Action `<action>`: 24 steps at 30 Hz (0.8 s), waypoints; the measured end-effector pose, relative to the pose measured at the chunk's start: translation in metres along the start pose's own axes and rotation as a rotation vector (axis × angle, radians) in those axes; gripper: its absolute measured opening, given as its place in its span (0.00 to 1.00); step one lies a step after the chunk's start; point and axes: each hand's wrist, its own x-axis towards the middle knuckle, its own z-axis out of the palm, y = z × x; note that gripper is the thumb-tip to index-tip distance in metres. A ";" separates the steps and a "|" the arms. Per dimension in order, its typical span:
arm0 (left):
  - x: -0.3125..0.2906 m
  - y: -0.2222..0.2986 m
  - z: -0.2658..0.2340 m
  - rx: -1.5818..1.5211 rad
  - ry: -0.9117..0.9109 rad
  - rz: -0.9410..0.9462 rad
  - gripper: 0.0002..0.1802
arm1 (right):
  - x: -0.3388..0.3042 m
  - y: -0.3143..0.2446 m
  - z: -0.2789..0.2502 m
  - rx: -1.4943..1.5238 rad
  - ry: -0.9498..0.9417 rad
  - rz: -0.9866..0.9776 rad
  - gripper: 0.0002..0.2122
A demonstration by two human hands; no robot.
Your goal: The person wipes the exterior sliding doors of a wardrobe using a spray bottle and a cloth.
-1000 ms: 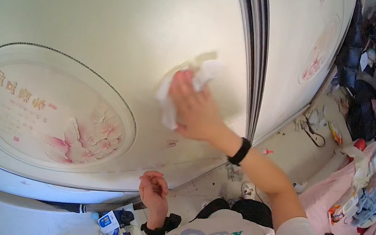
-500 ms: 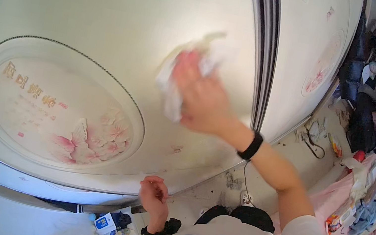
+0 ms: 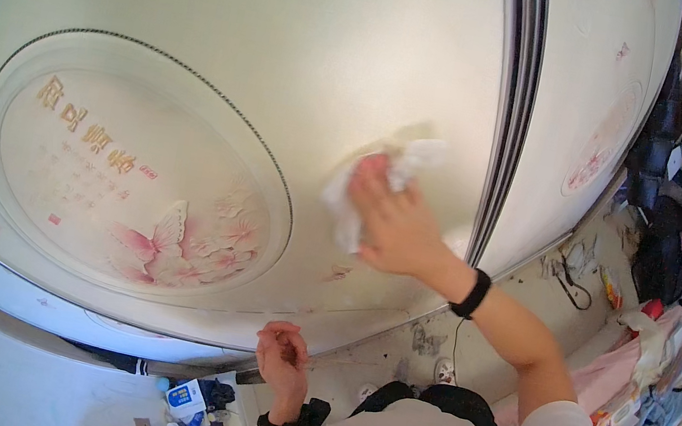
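Note:
My right hand [image 3: 390, 222] presses a crumpled white cloth [image 3: 347, 205] flat against a large cream panel [image 3: 303, 15], left of its ribbed dark strip [image 3: 515, 107]. Fingertips rest on the cloth, which spreads out on both sides of them. To the left, an oval inset [image 3: 142, 151] on the panel carries gold characters, pink flowers and a butterfly. Below the panel's lower edge, my left hand [image 3: 283, 358] hangs free with its fingers loosely bent and apart. I see nothing in it. Both wrists wear black bands.
A second cream panel [image 3: 604, 68] continues right of the strip. Pink bedding and clothes [image 3: 646, 395] are heaped at the right, with dark bags [image 3: 666, 234] behind. A strap [image 3: 574, 286] lies on the floor. At lower left are a blue-and-white box [image 3: 185, 398] and small items.
My right hand and the cloth have moved down and right across the panel. The view has shifted slightly. My left hand stays in about the same place.

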 end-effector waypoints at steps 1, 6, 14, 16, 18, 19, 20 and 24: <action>-0.001 0.001 -0.004 -0.006 0.002 0.002 0.27 | -0.008 0.013 0.003 -0.056 0.091 0.021 0.40; -0.014 -0.001 -0.025 0.014 0.049 -0.009 0.27 | 0.049 0.032 -0.054 -0.076 0.539 0.030 0.42; -0.015 0.004 -0.019 -0.034 0.097 -0.027 0.27 | 0.119 -0.026 -0.089 0.007 0.443 -0.132 0.43; -0.016 0.007 -0.016 0.011 0.132 0.006 0.27 | 0.112 -0.041 -0.084 0.043 0.254 -0.219 0.44; -0.016 0.009 -0.017 0.008 0.128 0.017 0.27 | 0.098 -0.048 -0.070 0.017 0.219 -0.262 0.44; -0.015 0.009 -0.020 -0.006 0.159 0.010 0.27 | 0.090 -0.049 -0.060 0.033 0.156 -0.281 0.44; -0.015 0.009 -0.020 -0.024 0.183 -0.001 0.28 | 0.081 -0.045 -0.053 0.043 0.091 -0.293 0.45; -0.012 0.007 -0.027 -0.039 0.138 0.035 0.28 | 0.047 -0.006 -0.034 -0.023 0.135 -0.162 0.42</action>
